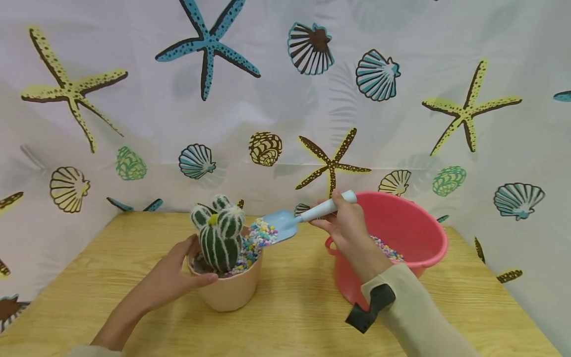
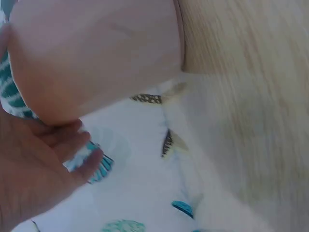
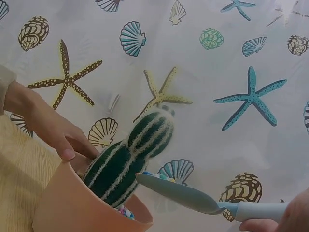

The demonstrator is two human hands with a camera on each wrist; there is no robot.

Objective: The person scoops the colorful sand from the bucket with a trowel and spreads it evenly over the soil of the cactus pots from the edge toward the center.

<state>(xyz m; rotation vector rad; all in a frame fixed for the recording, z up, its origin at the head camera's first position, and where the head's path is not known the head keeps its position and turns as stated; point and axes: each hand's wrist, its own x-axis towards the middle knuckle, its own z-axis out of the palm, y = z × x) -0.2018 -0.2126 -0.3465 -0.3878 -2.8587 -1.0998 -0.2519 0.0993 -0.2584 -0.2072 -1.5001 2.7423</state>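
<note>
Pale blue plastic, head view: one hand trowel [image 1: 287,227], its blade bearing multicoloured pebbles [image 1: 263,231] and reaching the right rim of one peach flowerpot [image 1: 229,293]; we find its handle grasped in the right hand [image 1: 350,228]. One green artificial cactus [image 1: 219,248], white-ribbed, with a yellow tuft, stands in the flowerpot among further pebbles. Left hand [image 1: 178,270]: holding the flowerpot at its left side, thumb along the near rim, fingers round behind. One pink bucket [image 1: 401,218], pebbles inside, stands to the right, partly hidden by the right forearm. We add one beige sleeve [image 1: 421,302], one black wrist device [image 1: 379,299], one wood-grain tabletop [image 1: 294,312] and one white cloth [image 1: 276,104] printed with starfish and shells. Left wrist view: we record the flowerpot's outer wall at upper left, the left hand's fingers at its rim, and the tabletop along the right. Right wrist view: we note the blade above the flowerpot's opening, some pebbles showing over its edge, the cactus close by; whether blade and cactus touch, we cannot tell.
</note>
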